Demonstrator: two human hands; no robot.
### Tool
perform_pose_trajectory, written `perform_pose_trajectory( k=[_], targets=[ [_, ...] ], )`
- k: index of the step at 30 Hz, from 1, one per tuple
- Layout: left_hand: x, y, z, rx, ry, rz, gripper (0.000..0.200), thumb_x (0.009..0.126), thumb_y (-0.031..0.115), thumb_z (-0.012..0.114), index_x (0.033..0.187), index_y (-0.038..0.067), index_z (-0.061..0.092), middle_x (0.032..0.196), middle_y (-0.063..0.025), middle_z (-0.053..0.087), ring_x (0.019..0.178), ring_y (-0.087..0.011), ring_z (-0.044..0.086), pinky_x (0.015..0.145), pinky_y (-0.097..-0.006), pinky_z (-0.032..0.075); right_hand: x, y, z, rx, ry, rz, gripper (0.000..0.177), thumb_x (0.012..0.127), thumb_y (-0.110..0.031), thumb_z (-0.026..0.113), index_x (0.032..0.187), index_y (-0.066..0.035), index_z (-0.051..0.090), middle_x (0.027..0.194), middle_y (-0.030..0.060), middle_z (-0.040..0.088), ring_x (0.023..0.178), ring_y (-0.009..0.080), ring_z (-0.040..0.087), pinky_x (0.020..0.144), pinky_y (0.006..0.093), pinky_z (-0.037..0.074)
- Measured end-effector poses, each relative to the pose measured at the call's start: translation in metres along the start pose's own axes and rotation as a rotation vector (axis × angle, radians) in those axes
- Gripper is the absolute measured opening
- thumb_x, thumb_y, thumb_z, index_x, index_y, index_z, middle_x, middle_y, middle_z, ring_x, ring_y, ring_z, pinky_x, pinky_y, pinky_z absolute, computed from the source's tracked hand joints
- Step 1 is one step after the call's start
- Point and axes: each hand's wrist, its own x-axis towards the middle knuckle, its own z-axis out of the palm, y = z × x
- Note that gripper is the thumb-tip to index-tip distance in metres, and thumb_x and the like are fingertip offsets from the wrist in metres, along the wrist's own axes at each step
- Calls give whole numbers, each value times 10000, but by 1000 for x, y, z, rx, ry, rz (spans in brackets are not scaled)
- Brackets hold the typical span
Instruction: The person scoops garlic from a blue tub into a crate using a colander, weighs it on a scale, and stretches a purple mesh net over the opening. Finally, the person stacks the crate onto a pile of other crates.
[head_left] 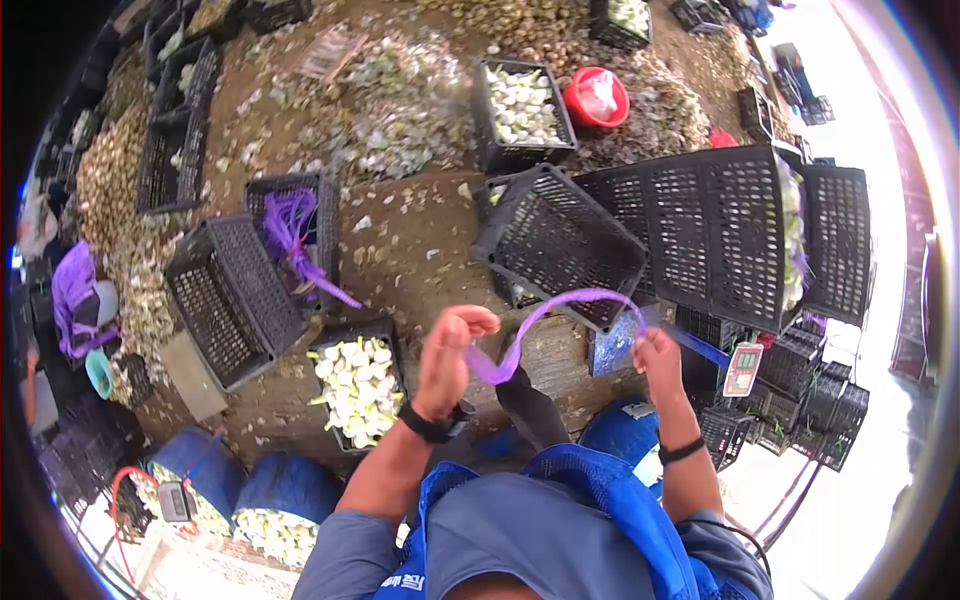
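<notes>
Daylight is blown out from 2 to 5 o'clock; strong fisheye bending and black vignetting are seen at 9 o'clock; the centre is rendered sharp.

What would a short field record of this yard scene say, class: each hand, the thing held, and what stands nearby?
Left hand: left hand, fingers closed on one end of the purple strip
Right hand: right hand, gripping the other end
Strip: arcs up between the two hands
Near left hand: black crate of white produce
Ahead: empty black crate, tilted
Far: red bucket
Ground: dirt strewn with pale scraps
</notes>
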Motion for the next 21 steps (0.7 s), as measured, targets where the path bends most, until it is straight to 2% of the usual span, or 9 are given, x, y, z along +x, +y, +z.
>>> perform_pose_trajectory(
  k=[2, 3, 5, 7, 10, 12, 14, 16, 21],
  targets=[
    [4, 2, 38, 531, -176, 348, 355, 1053, 291, 415, 1136, -3, 596, 1118, -148, 603, 1076, -294, 568, 922, -416, 448, 38, 13, -16, 12, 64, -28, 132, 917, -172, 616, 937, -41, 625, 687, -10, 589, 564, 48, 516, 496, 214, 401],
    [8, 0, 53, 534, -192, 351, 355, 1053, 291, 415, 1136, -3, 596, 1118, -148, 603, 1076, -294, 568, 922, -416, 448, 62, 27, -20, -4, 85, -35, 185, 905, -184, 640, 995, -22, 630, 693, -6, 593, 571, 53, 531, 496, 218, 412],
    [12, -11, 80, 1161, -222, 317, 290, 1019, 227, 468, 1138, -7, 589, 1125, -182, 595, 1082, -367, 541, 908, -441, 446, 95, 51, -19, -131, 206, -72, 391, 859, -199, 704, 1151, 35, 587, 738, 24, 625, 638, 98, 591, 567, 252, 476],
    [23, -80, 65, 1183, -263, 209, 251, 980, 187, 510, 1108, -7, 605, 1060, -198, 609, 1030, -417, 536, 893, -471, 439, 106, 87, -22, -108, 206, -90, 461, 840, -196, 724, 1190, 54, 558, 764, 40, 640, 679, 120, 610, 612, 274, 495],
    [31, -135, 64, 1268, -325, 99, 217, 983, 180, 533, 1054, 2, 634, 931, -134, 652, 872, -319, 617, 747, -427, 503, 103, 122, -11, -6, 69, -158, 532, 829, -230, 734, 1226, 65, 536, 805, 87, 673, 750, 148, 640, 683, 313, 518],
    [29, -143, 100, 470, 32, -590, 187, 978, 179, 571, 1012, 18, 660, 833, -63, 660, 718, -179, 628, 583, -313, 511, 81, 135, -6, 98, -258, -57, 488, 873, -299, 695, 1218, 18, 557, 830, 78, 669, 726, 147, 644, 650, 298, 521],
    [27, -154, 141, 492, 32, -573, 170, 969, 174, 595, 1015, 25, 664, 838, -44, 657, 697, -129, 611, 546, -268, 494, 45, 92, -10, 453, -448, 324, 417, 926, -352, 641, 1182, -26, 591, 866, 61, 659, 695, 141, 642, 605, 272, 516],
    [17, -162, 183, 486, 68, -571, 143, 937, 146, 651, 1018, 30, 672, 857, -23, 657, 705, -84, 602, 551, -228, 501, 36, 73, -21, 402, -521, 311, 293, 1000, -301, 546, 1158, -61, 598, 919, 47, 669, 773, 126, 640, 679, 276, 533],
    [14, -178, 252, 607, 41, -405, 136, 940, 96, 644, 1050, 18, 662, 896, -18, 658, 723, -68, 583, 591, -228, 502, 58, 92, -40, 657, -431, 105, 219, 975, -262, 607, 1038, -53, 630, 881, 16, 666, 759, 87, 624, 609, 231, 470]
  ],
)
